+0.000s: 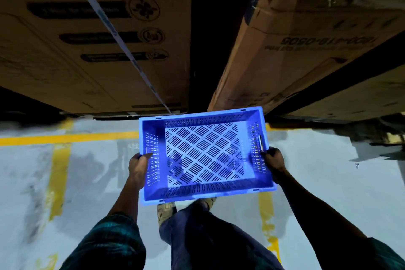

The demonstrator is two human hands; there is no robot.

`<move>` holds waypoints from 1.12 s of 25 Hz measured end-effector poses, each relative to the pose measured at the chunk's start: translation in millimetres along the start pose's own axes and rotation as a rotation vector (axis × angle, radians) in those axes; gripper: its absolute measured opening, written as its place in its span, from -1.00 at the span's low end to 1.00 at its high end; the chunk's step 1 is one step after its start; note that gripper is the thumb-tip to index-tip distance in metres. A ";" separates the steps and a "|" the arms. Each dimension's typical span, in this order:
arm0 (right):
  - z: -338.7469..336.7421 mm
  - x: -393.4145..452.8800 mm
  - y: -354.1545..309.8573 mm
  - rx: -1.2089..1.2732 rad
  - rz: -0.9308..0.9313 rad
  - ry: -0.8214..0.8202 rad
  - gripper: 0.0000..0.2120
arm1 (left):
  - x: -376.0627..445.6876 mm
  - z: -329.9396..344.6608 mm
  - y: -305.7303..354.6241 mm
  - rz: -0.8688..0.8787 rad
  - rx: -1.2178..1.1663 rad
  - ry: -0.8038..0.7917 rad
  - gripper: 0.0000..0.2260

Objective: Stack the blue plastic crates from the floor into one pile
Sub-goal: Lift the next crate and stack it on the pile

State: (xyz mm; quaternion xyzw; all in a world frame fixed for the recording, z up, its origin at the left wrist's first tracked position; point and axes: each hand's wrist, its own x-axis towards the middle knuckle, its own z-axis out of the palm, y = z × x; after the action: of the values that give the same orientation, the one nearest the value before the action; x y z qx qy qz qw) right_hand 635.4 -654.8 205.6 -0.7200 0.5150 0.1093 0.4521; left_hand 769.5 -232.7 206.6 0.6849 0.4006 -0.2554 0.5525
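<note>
Dark plaid sleeves (114, 241) and my blue trouser legs (203, 232) fill the bottom of the view, one shoe (166, 210) stepping out beneath. Between my hands I carry one empty blue crate (206, 153) level above the grey floor (87, 182), open side up. My left hand (138, 169) grips its left end wall, fingers curled over the rim; my right hand (274, 161) grips the right end. Yellow lines (65, 137) cross the floor. Two big cardboard boxes (92, 39) stand ahead, a dark gap between them.
</note>
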 end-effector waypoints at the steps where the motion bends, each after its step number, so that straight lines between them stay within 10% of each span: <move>1: 1.8 9.6 5.8 0.004 0.005 -0.012 -0.65 | 3.7 3.6 -3.4 -0.017 -0.011 -0.005 -0.92; 7: 18.8 23.5 19.4 0.084 0.042 -0.110 -0.94 | 24.3 14.3 1.1 -0.055 -0.050 0.008 -0.86; 28: 30.3 34.8 22.1 -0.252 0.026 0.012 -0.74 | 39.4 6.5 -14.4 0.012 0.130 -0.103 -0.82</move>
State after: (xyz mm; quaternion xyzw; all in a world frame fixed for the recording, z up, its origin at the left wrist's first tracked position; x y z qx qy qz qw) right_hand 641.7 -655.4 154.8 -0.7651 0.5091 0.1745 0.3535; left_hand 779.8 -227.5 165.8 0.7078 0.3500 -0.3124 0.5282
